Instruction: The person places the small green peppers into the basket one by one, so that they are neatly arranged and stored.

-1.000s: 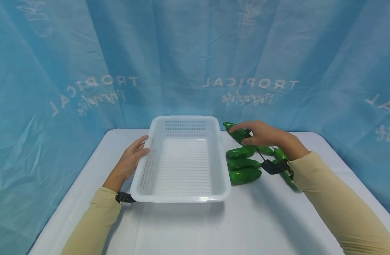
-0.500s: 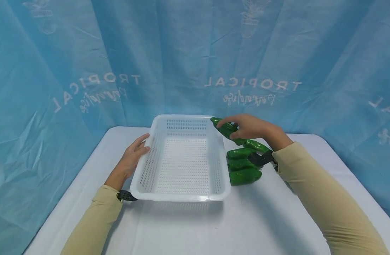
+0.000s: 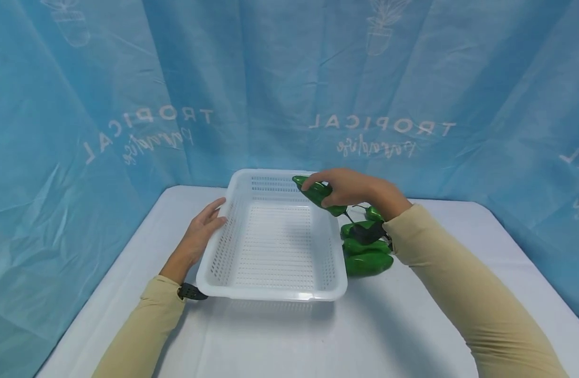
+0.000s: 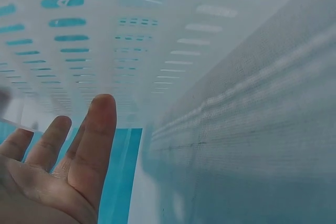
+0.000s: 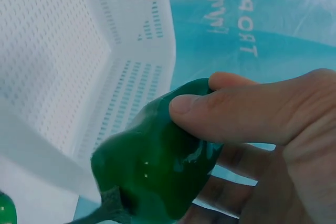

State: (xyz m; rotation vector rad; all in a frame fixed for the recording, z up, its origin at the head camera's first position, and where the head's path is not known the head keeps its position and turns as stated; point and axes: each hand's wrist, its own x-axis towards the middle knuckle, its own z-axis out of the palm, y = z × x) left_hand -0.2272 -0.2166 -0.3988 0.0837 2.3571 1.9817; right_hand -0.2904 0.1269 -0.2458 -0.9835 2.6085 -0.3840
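Note:
My right hand [image 3: 348, 188] holds a glossy green pepper [image 3: 313, 193] between thumb and fingers, over the far right corner of a white plastic basket [image 3: 270, 294]. The right wrist view shows the thumb laid across the green pepper [image 5: 157, 156], its stem end toward the camera. My left hand [image 3: 199, 231] is at the basket's left side, thumb and fingertips right at the rim. In the left wrist view, the left hand's fingers [image 4: 97, 140] reach up straight beside the slotted basket wall [image 4: 142, 66]. No pepper lies inside the basket.
Several more green peppers [image 3: 369, 263] lie along the basket's right side, some partly hidden by my right wrist strap [image 3: 365, 233]. A white cloth [image 3: 251, 346] covers the table. Behind it hangs a blue printed curtain [image 3: 280, 79].
My right hand has carried the green pepper leftward from the pile to the basket's far right corner. The left hand and basket have stayed nearly in place.

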